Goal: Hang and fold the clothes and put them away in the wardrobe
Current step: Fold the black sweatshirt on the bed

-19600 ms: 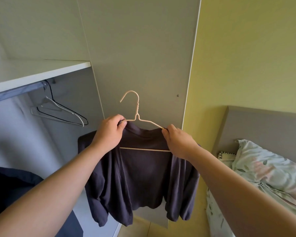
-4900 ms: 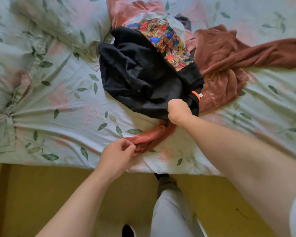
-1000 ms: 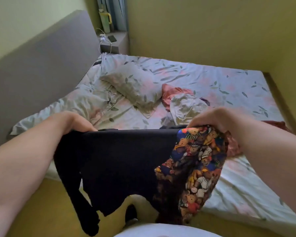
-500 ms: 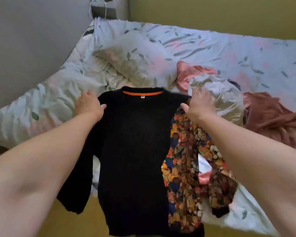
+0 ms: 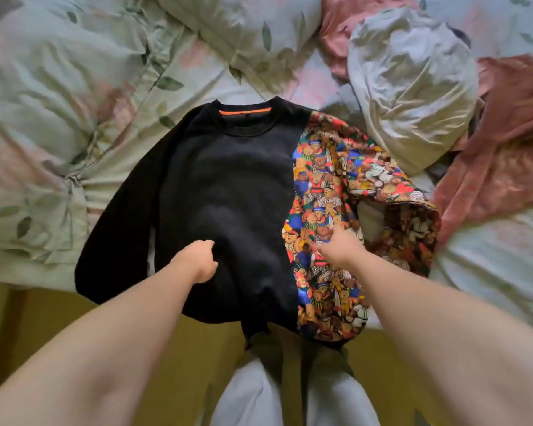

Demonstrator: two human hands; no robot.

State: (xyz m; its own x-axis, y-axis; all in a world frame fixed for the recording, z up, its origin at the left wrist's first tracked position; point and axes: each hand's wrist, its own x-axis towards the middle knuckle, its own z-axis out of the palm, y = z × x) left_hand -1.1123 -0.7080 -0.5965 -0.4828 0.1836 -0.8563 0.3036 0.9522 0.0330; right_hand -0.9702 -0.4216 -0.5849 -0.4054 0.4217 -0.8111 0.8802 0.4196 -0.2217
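Bed (image 5: pixel 43 124) in view, and the sweater (image 5: pixel 228 179) lies spread flat on it, hem overhanging the near edge. That looks like the folding step. The left hand (image 5: pixel 197 261) rests on the black body with fingers curled, grip unclear. The right hand (image 5: pixel 340 247) presses the bear-print side, grip wide. Next, probably, it needs smoothing and the sleeves folded in.

Matt black knit sweater (image 5: pixel 228 186), crumpled cloth bedsheet (image 5: pixel 74 87)

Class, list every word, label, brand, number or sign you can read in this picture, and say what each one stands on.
None can be read.
The orange strip inside the collar of the sweater shows no lettering.
The bear print beside the black part is too blurred to show any letters.
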